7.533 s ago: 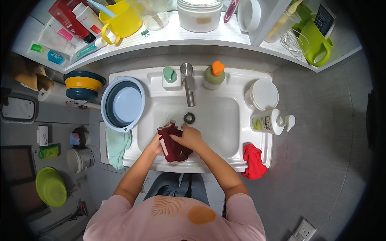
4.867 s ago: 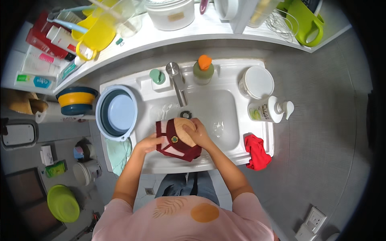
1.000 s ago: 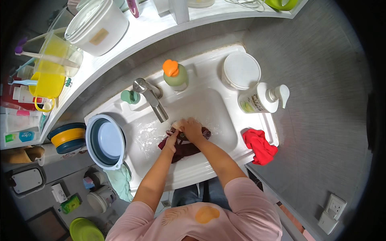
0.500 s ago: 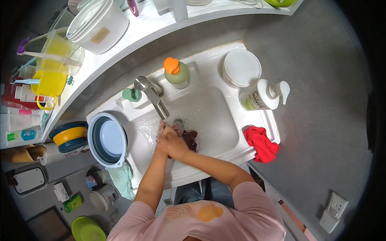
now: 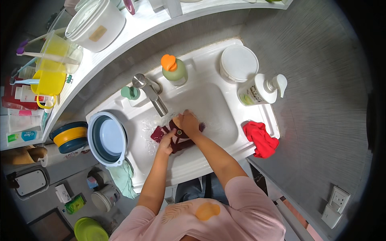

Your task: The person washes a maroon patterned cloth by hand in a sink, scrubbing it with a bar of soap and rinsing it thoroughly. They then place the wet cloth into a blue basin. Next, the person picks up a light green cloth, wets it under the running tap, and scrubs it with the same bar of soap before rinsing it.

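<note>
over on the left sits a round light-blue plastic basin (image 5: pixel 107 138), and just right of it we're into the white ceramic sink (image 5: pixel 219 104), with rippled water glinting along its left side. here's the left hand (image 5: pixel 166 143), partly closed, thumb on top of a dark-maroon fabric piece with pale panels and a beige part (image 5: pixel 181 133); its fingers are mostly hidden. the cloth lies low in the basin of the sink, just below the silver metal faucet (image 5: pixel 152 96). to its right, the right hand (image 5: pixel 189 123) curls over the beige part, how tightly i can't tell. far right, a crumpled red cloth (image 5: pixel 260 138) rests on the sink's rim.

now the handling: looks soft and floppy, likely heavier than its size suggests once soaked, probably a bit slippery, hardly fragile. the left edge and the thicker-looking beige part seem the best holds, one for each hand.

and look at the change! half a second ago the hands were bunched together over a crumpled wad; now they're apart, the cloth spread flatter between them, its emblem showing. basin and red cloth haven't budged.
</note>
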Action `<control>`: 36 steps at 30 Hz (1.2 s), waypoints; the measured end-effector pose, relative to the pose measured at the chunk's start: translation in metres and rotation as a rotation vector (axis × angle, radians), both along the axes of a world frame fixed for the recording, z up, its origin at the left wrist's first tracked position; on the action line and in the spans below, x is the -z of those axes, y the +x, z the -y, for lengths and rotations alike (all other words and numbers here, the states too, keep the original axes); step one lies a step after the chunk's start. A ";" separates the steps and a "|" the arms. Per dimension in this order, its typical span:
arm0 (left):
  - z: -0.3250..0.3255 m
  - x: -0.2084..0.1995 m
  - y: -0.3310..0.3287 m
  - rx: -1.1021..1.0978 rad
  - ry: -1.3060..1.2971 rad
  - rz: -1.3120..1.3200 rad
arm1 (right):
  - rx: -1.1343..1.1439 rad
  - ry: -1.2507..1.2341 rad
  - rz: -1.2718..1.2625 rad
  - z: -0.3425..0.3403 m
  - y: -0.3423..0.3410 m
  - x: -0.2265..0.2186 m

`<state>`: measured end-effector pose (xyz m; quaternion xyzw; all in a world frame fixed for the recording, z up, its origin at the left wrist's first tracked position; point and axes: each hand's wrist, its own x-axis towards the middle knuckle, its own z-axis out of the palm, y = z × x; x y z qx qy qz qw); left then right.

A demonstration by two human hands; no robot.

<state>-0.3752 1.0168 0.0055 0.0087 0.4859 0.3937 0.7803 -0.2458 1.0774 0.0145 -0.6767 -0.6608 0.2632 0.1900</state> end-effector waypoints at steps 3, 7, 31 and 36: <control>0.001 0.018 0.008 0.076 -0.120 -0.329 | -0.064 0.145 0.092 0.015 0.012 0.018; 0.004 0.051 0.001 -0.004 -0.218 -0.407 | -0.246 0.124 0.093 0.014 0.016 0.024; 0.002 -0.132 -0.034 -0.121 0.016 0.016 | -0.174 -0.144 -0.465 0.022 -0.032 -0.084; 0.016 -0.172 -0.055 0.521 0.174 -0.357 | -0.467 -0.450 -0.792 0.004 -0.018 -0.121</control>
